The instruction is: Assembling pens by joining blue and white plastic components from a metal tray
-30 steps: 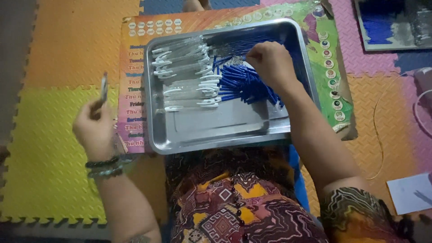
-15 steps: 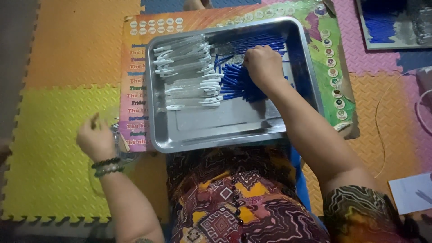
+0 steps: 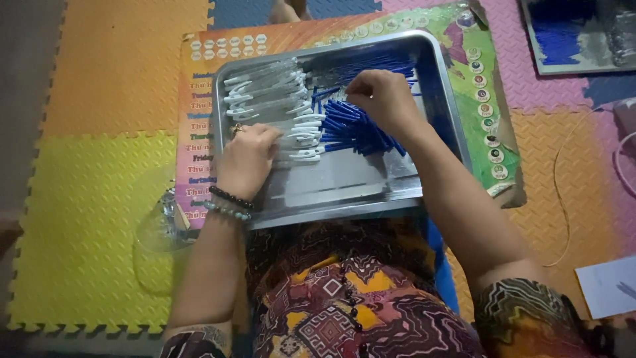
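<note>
Floor: interlocking foam mats (image 3: 99, 219) in yellow, orange, pink and blue squares; the person sits on them, patterned clothing at the lower edge.
Surface: one colourful printed board (image 3: 487, 99) lies on the mats; one shallow metal tray (image 3: 344, 185) rests on it, just in front of the lap.
Tray contents: a row of clear pen barrels with white clips (image 3: 271, 99) on the left; a heap of blue pen parts (image 3: 358, 126) on the right; both too many and too overlapped to count.
Left hand (image 3: 246, 159): palm down at the tray's left side, fingers curled onto the lower white clips; a ring and two bead bracelets visible; whether it pinches a piece cannot be told.
Right hand (image 3: 384, 99): over the blue heap, fingers bent down into it; what they pinch is hidden beneath them.
Hidden or cut off: a clear plastic bag (image 3: 159, 225) beside the left wrist, contents indistinct; a second tray (image 3: 576, 36) at the top right, cropped; one white sheet (image 3: 606, 285) at the right edge, cropped; a thin cord (image 3: 563, 199) on the orange mat.
</note>
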